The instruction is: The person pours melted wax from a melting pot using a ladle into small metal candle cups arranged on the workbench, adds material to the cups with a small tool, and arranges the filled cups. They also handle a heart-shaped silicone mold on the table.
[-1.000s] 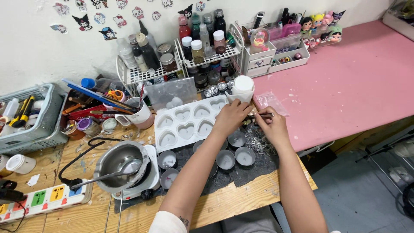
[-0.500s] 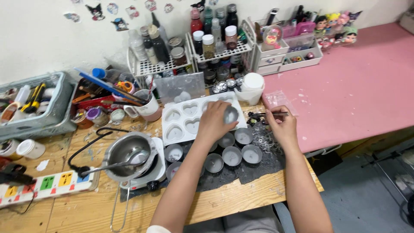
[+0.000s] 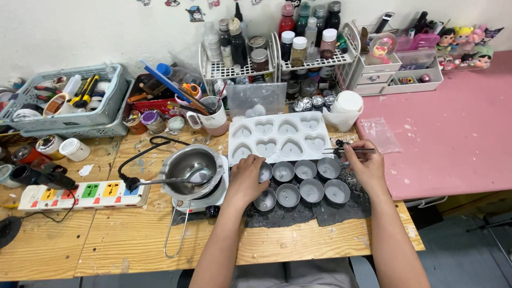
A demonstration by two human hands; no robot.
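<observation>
My left hand (image 3: 247, 180) rests on the dark mat (image 3: 325, 212), its fingers closed around a small round metal tin (image 3: 266, 172) at the left end of the back row. Several more grey tins (image 3: 312, 190) stand in two rows to its right. Just behind them lies a white heart-shaped mould tray (image 3: 277, 136). My right hand (image 3: 366, 166) hovers over the right-hand tins and pinches thin tweezers (image 3: 346, 151) that point left toward the mould's edge.
A metal melting pot (image 3: 191, 164) with a long handle sits on a small hot plate left of the tins. A power strip (image 3: 85, 195) lies further left. Bottle racks (image 3: 266, 64), a cup of tools (image 3: 213, 114), a grey basket (image 3: 69, 109) and a pink table (image 3: 453, 138) surround the work spot.
My left hand has come down from the white mould to the tins at the left of the mat. My right hand stays beside them with the tweezers.
</observation>
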